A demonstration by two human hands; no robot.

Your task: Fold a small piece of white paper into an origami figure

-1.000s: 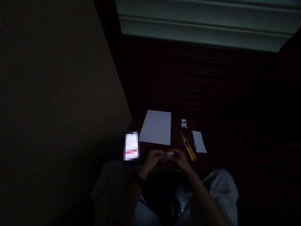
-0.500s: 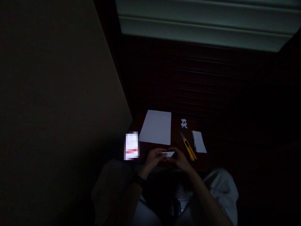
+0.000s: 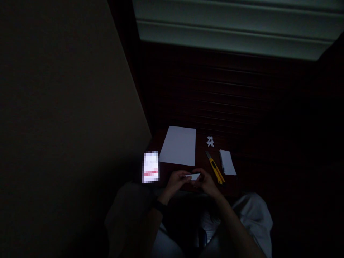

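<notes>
Between my two hands is a small white piece of paper (image 3: 194, 176), roughly triangular and apparently folded. My left hand (image 3: 177, 180) grips its left end, with the thumb on the front of it. The right end is pinched by my right hand (image 3: 206, 182). To the right of my right hand lies a yellow utility knife (image 3: 215, 167), its blade pointing away from me. A large white sheet of paper (image 3: 179, 146) lies flat just beyond my hands.
A bright, pixelated screen-like rectangle (image 3: 151, 167) is at the left. Small white paper scraps (image 3: 210, 141) lie at the back of the dark table (image 3: 172, 171). A stack of white paper (image 3: 228, 162) sits right of the knife. A wall (image 3: 80, 89) rises at the left.
My hands still hold the small paper in almost the same place; its visible face has tilted slightly. The other things on the table have not moved.
</notes>
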